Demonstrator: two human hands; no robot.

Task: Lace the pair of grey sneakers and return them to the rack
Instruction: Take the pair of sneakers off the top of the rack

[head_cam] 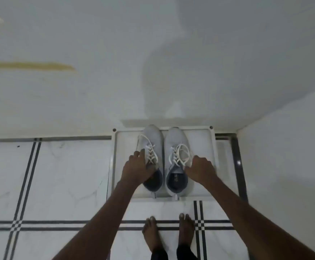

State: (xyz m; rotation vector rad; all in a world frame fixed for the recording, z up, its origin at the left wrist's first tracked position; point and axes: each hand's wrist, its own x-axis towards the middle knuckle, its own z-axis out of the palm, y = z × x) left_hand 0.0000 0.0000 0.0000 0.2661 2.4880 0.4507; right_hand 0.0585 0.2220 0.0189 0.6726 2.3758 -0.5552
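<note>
Two grey sneakers with white laces stand side by side, toes toward the wall, on the white rack (pixel 121 147). My left hand (pixel 137 168) grips the left sneaker (pixel 153 136) at its outer side by the collar, thumb toward the opening. The right sneaker (pixel 177 137) is gripped the same way by my right hand (pixel 199 168), on its outer edge near the laces. Both shoes are laced, with loose loops lying over the tongues.
The rack sits on the tiled floor against a white wall, near a corner with another wall (pixel 284 147) on the right. My bare feet (pixel 168 231) stand just in front of the rack. Open tile floor (pixel 59 175) spreads to the left.
</note>
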